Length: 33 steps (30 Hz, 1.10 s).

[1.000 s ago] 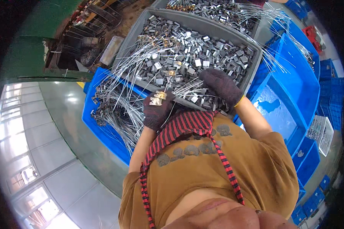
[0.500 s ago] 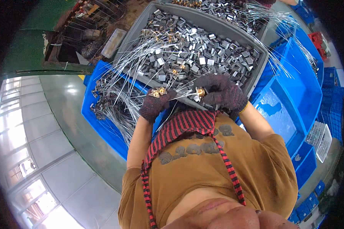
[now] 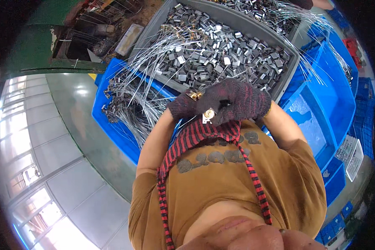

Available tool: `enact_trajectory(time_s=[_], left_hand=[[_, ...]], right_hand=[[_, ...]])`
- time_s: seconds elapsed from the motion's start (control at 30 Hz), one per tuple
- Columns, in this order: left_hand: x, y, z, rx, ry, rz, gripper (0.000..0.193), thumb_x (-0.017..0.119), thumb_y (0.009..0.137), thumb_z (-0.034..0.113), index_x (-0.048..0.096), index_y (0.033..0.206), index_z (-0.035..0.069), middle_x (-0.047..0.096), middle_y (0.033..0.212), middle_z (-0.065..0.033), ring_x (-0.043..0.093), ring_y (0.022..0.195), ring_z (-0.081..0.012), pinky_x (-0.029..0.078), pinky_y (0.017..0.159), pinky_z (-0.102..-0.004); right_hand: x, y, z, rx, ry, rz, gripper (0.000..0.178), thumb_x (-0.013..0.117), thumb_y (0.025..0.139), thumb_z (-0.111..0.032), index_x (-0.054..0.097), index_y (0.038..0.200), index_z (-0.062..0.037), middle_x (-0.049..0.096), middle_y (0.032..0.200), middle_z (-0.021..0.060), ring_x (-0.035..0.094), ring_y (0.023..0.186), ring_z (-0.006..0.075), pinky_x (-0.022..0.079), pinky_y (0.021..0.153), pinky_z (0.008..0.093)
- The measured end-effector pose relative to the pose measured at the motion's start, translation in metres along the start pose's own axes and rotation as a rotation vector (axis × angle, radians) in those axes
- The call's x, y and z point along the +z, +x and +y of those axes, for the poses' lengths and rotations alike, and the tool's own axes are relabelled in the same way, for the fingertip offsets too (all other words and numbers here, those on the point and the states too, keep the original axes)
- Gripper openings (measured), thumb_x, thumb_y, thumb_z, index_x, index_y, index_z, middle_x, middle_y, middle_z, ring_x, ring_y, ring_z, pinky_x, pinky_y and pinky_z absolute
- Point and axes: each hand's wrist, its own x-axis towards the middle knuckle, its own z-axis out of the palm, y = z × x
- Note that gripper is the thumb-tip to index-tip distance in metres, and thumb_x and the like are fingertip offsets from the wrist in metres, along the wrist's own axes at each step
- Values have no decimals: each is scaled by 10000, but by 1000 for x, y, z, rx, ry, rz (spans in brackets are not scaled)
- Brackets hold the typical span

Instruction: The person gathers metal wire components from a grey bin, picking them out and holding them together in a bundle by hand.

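Observation:
Both my hands wear dark knitted gloves and meet in front of my striped apron, at the near rim of a grey bin [image 3: 293,75]. My left hand [image 3: 182,106] is closed on small brass-coloured metal parts [image 3: 194,95], which show at its fingertips. Pressed up against it, my right hand [image 3: 242,100] has its fingers bent round another brass-coloured part [image 3: 208,114] with a round, shiny face. Its fingers hide most of what lies between the two hands. The bin holds a heap of small silvery metal blocks [image 3: 227,61], with thin metal wires [image 3: 148,56] across its left side.
To the left stands a blue bin [image 3: 116,143] full of wired parts. On the right are blue bins [image 3: 341,104] and a white basket [image 3: 354,160]. Behind the grey bin is another heap of blocks and wires [image 3: 275,16]. Another person's arm [image 3: 323,4] shows at the far right.
My hands have come together; the left moved right towards the right hand. The wires that stretched between them are now mostly hidden, and the right hand's brass-coloured part has turned and dropped nearer my apron.

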Motion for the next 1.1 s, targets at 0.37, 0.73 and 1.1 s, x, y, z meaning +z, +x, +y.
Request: enact_trajectory(time_s=[0.37, 0.73, 1.1], left_hand=[[7, -11, -14, 25, -500, -87, 378, 655, 952, 280, 697, 1249, 51, 740, 1225, -112, 690, 1150, -244, 475, 1082, -367], [-5, -1, 9, 315, -52, 159, 387, 647, 958, 283, 683, 1272, 59, 737, 1226, -103, 691, 1138, -253, 476, 1082, -367], [15, -11, 11, 197, 425, 136, 364, 695, 950, 288, 694, 1294, 168, 724, 1150, -80, 699, 1052, -268, 551, 939, -426]], right_hand=[[10, 50, -16, -149, -89, -521, 465, 826, 834, -271, 710, 1248, -95, 743, 1153, 126, 703, 1100, 326, 537, 979, 434], [18, 63, -8, -208, 30, -598, 338, 812, 802, -156, 752, 1118, -51, 732, 1147, 146, 695, 1074, 307, 543, 959, 418], [-17, -48, 109, 178, -773, 533, 266, 643, 984, -161, 663, 1228, -58, 713, 1033, 122, 698, 928, 312, 562, 810, 404]])
